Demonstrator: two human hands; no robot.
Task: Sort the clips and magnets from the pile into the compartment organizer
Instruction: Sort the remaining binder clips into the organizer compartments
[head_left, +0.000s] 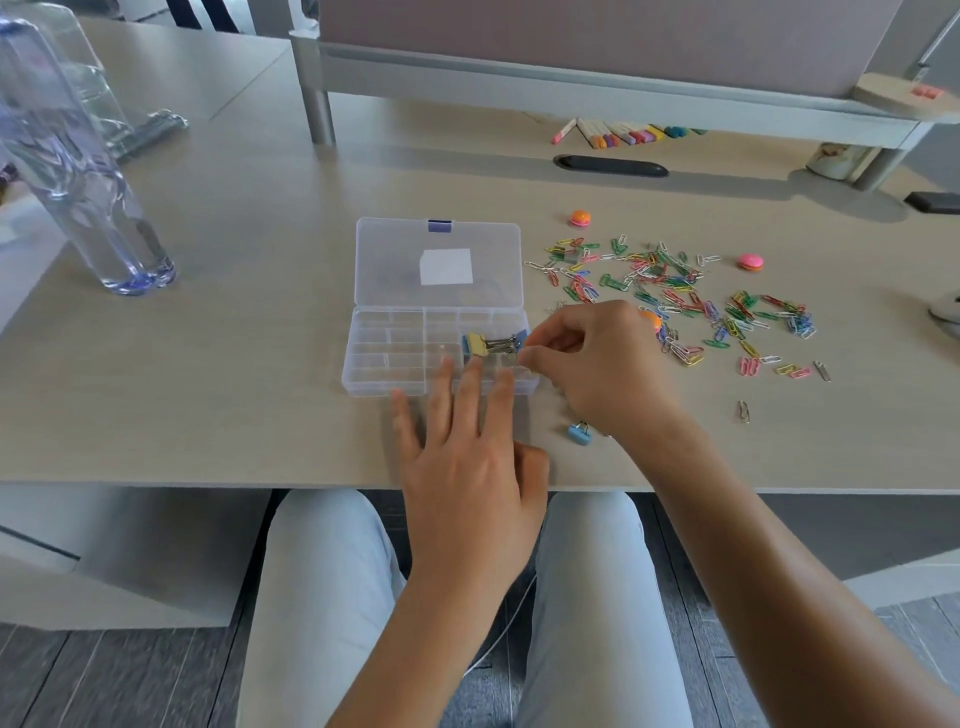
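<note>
A clear plastic compartment organizer (384, 353) lies open on the desk, its lid (395, 260) folded back. Yellow and blue binder clips (488, 344) sit in a right-hand compartment. My left hand (462, 457) rests with straight fingers on the organizer's front edge. My right hand (597, 364) hovers at the organizer's right end, thumb and forefinger pinched together; what they hold is too small to make out. A pile of coloured paper clips (675, 296) spreads to the right, with an orange magnet (579, 218) and a pink magnet (751, 262) around it. A blue binder clip (580, 432) lies by my right wrist.
A clear water bottle (78, 171) stands at the left. A raised shelf (571, 88) crosses the back, with coloured markers (618, 134) under it and a black cable slot (610, 165) in front. The desk's front edge runs just under my left hand.
</note>
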